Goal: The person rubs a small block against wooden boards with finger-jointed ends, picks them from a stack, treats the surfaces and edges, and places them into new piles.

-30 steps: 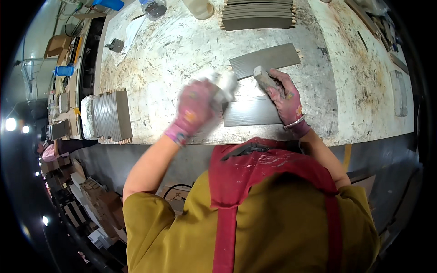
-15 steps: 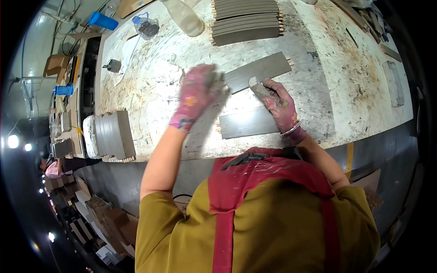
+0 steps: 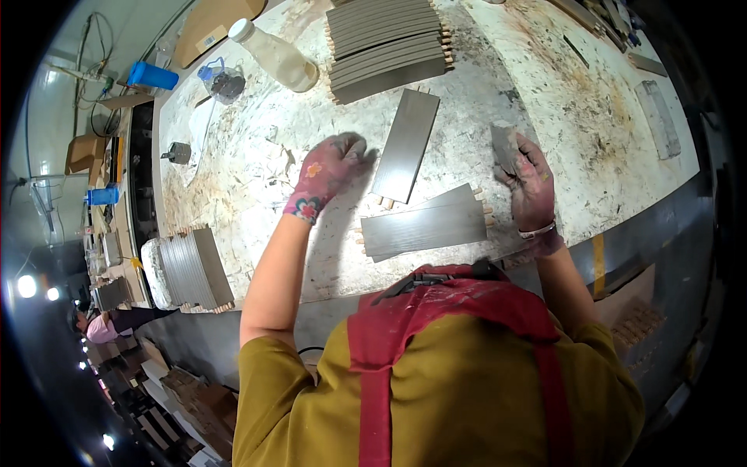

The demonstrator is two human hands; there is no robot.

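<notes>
My left hand (image 3: pixel 333 170), in a dirty pink flowered glove, hovers over the white table (image 3: pixel 257 202), left of the boards. Its fingers are curled inward, and I cannot see whether anything is inside them. My right hand (image 3: pixel 534 187), gloved alike, grips a small grey block (image 3: pixel 504 148) that looks like a sanding block. Between the hands lies a grey board (image 3: pixel 408 144) with wooden pegs at its ends, slanted away from me. Nearer the table's front edge, two overlapping pegged boards (image 3: pixel 424 226) lie crosswise, just touching or close to the slanted one.
Stacks of pegged boards stand at the back (image 3: pixel 389 50) and front left (image 3: pixel 194 268). A cloudy bottle (image 3: pixel 276 58), a clear jug (image 3: pixel 226 84) and a small dark cup (image 3: pixel 179 153) stand back left. A clear bar-shaped piece (image 3: pixel 657 117) lies far right. Another person (image 3: pixel 101 328) is at far left.
The slanted board has turned from nearly crosswise to pointing away from me. My right hand has moved right, off the boards, with the block. My left hand has drawn slightly nearer.
</notes>
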